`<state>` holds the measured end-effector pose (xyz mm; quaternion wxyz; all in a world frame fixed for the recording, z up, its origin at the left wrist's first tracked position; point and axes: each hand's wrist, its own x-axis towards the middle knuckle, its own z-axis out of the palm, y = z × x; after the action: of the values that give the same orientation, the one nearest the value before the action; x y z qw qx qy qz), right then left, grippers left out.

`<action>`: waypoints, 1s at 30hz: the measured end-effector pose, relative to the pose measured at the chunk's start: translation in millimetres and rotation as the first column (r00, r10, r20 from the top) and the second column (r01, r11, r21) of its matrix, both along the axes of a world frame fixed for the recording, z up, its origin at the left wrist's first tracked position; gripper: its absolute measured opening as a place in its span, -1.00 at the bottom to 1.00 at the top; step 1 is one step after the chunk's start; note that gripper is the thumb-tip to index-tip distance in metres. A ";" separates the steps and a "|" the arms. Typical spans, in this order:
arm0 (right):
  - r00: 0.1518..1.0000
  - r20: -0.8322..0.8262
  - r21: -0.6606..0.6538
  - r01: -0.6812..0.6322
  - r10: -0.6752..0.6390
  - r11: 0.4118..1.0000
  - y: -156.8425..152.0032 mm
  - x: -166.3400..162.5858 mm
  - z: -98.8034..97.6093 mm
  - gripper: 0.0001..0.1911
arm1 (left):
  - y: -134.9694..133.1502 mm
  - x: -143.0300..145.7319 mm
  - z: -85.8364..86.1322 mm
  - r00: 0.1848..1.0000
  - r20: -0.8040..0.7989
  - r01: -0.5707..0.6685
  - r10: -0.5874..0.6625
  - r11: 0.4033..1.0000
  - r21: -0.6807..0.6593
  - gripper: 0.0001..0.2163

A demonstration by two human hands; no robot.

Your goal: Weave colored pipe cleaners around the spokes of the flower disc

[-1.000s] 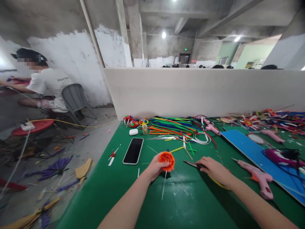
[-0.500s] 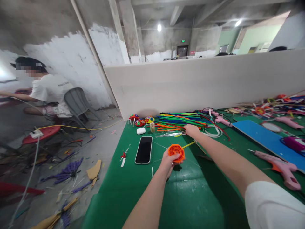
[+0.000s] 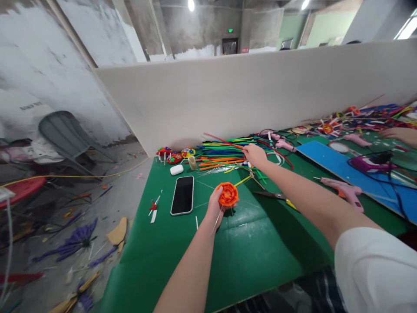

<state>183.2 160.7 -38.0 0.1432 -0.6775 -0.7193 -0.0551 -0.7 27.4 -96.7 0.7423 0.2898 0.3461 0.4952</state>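
My left hand (image 3: 215, 205) is closed on a round orange coiled disc (image 3: 228, 194), holding it above the green tabletop. Thin clear strands stick out around the disc. Farther off, my right hand (image 3: 256, 155) pinches a red pipe cleaner (image 3: 221, 140), whose free end rises up to the left. Beneath it lies the pile of green, blue and orange pipe cleaners (image 3: 215, 161). Scissors (image 3: 272, 195) with a yellow handle rest under my right forearm, which partly covers them.
A phone (image 3: 182, 195), a white earbud case (image 3: 177, 169) and small red flower-like pieces (image 3: 174, 158) are on the left. To the right lie a pink glue gun (image 3: 342, 189) and a blue board (image 3: 339, 167). A white partition (image 3: 228, 95) stands behind; another person's hand (image 3: 399, 134) is far right.
The view has swung right and down. My right hand has drawn a red pipe cleaner up from the pile. The orange disc stays in my left hand, and the scissors now show.
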 end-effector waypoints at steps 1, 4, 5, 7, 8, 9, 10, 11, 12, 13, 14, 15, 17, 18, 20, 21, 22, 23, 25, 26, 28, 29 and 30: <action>0.999 -0.038 0.019 0.010 -0.009 1.000 -1.8 1.5 0.8 -0.66 | -0.2 -0.5 0.2 1.000 -0.003 -0.002 0.002 1.000 -0.001 -0.63; 0.983 -0.182 0.090 0.044 -0.027 0.995 -10.2 6.9 3.6 -0.67 | -0.3 -2.6 0.5 1.000 -0.004 -0.012 0.012 1.000 0.013 -0.64; 0.970 -0.241 0.124 0.045 -0.014 0.991 -14.5 8.8 4.7 -0.67 | -0.2 -3.4 0.3 1.000 0.003 -0.015 0.015 1.000 0.023 -0.64; 0.924 -0.378 0.189 0.022 0.052 0.982 -25.3 12.1 7.3 -0.68 | -0.1 -5.5 -0.5 0.999 0.031 -0.014 0.012 0.999 0.047 -0.62; 0.886 -0.455 0.201 -0.001 0.094 0.980 -31.6 13.4 8.7 -0.68 | -0.1 -6.5 -0.9 0.999 0.048 -0.015 0.012 0.998 0.059 -0.61; 0.831 -0.542 0.192 -0.024 0.126 0.981 -38.1 14.3 10.2 -0.69 | -0.2 -7.4 -1.3 0.998 0.064 -0.018 0.014 0.997 0.070 -0.58; 0.764 -0.628 0.176 -0.048 0.149 0.983 -44.8 14.8 11.7 -0.69 | -0.5 -8.1 -1.5 0.997 0.076 -0.019 0.013 0.997 0.080 -0.55; 0.689 -0.705 0.166 -0.071 0.169 0.984 -51.4 15.0 13.2 -0.69 | -0.9 -8.6 -1.5 0.996 0.083 -0.018 0.011 0.996 0.091 -0.52; 0.611 -0.770 0.162 -0.092 0.184 0.982 -57.8 14.9 14.6 -0.69 | -1.4 -8.9 -1.2 0.996 0.086 -0.015 0.006 0.995 0.103 -0.49; 0.535 -0.822 0.163 -0.110 0.197 0.980 -64.0 14.5 15.7 -0.68 | -2.1 -9.1 -0.6 0.996 0.085 -0.006 -0.004 0.993 0.116 -0.46; 0.460 -0.865 0.165 -0.116 0.200 0.979 -69.9 14.0 16.4 -0.67 | -2.8 -9.1 0.3 0.996 0.080 0.015 -0.026 0.991 0.131 -0.44; 0.379 -0.905 0.149 -0.141 0.193 0.979 -75.6 13.2 16.7 -0.66 | -3.6 -9.2 1.4 0.996 0.068 0.050 -0.060 0.988 0.146 -0.43; 0.255 -0.958 0.052 -0.300 0.133 0.953 -86.5 11.7 15.3 -0.62 | -5.1 -10.0 3.9 0.985 0.022 0.168 -0.174 0.973 0.158 -0.42; 0.227 -0.971 -0.017 -0.392 0.079 0.920 -91.6 10.9 13.8 -0.61 | -5.9 -10.8 5.0 0.969 -0.009 0.244 -0.246 0.958 0.150 -0.42; 0.225 -0.974 -0.140 -0.537 -0.018 0.832 -101.3 9.8 9.8 -0.62 | -7.2 -12.8 6.4 0.922 -0.067 0.387 -0.382 0.916 0.108 -0.43; 0.233 -0.971 -0.181 -0.602 -0.045 0.778 -105.7 9.6 7.7 -0.64 | -7.9 -13.8 6.6 0.897 -0.086 0.440 -0.433 0.894 0.083 -0.44; 0.241 -0.968 -0.212 -0.667 -0.062 0.714 -109.7 9.5 5.7 -0.65 | -8.5 -14.6 6.6 0.876 -0.099 0.479 -0.472 0.876 0.060 -0.45; 0.255 -0.964 -0.238 -0.722 -0.070 0.650 -113.3 9.6 4.0 -0.65 | -9.1 -15.0 6.5 0.859 -0.108 0.507 -0.501 0.861 0.043 -0.46; 0.279 -0.958 -0.265 -0.774 -0.066 0.575 -118.8 10.4 1.1 -0.67 | -10.3 -14.5 6.5 0.836 -0.114 0.543 -0.537 0.840 0.028 -0.49; 0.279 -0.958 -0.266 -0.782 -0.066 0.563 -120.8 10.9 -0.2 -0.69 | -10.8 -13.8 7.0 0.832 -0.112 0.549 -0.543 0.835 0.030 -0.49; 0.249 -0.964 -0.255 -0.784 -0.090 0.565 -123.5 12.1 -3.0 -0.71 | -11.6 -12.3 9.0 0.837 -0.092 0.544 -0.539 0.838 0.046 -0.49; 0.229 -0.967 -0.253 -0.783 -0.114 0.568 -124.5 12.7 -4.6 -0.70 | -11.8 -11.9 10.5 0.847 -0.072 0.531 -0.527 0.845 0.055 -0.48; 0.211 -0.967 -0.254 -0.781 -0.141 0.571 -125.2 13.2 -6.3 -0.68 | -12.0 -11.8 12.0 0.857 -0.047 0.515 -0.513 0.855 0.061 -0.49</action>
<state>196.4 35.5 -44.3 0.2579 -0.3707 -0.5820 0.6762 -12.5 15.4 -84.7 0.8314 0.4053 0.2492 0.2872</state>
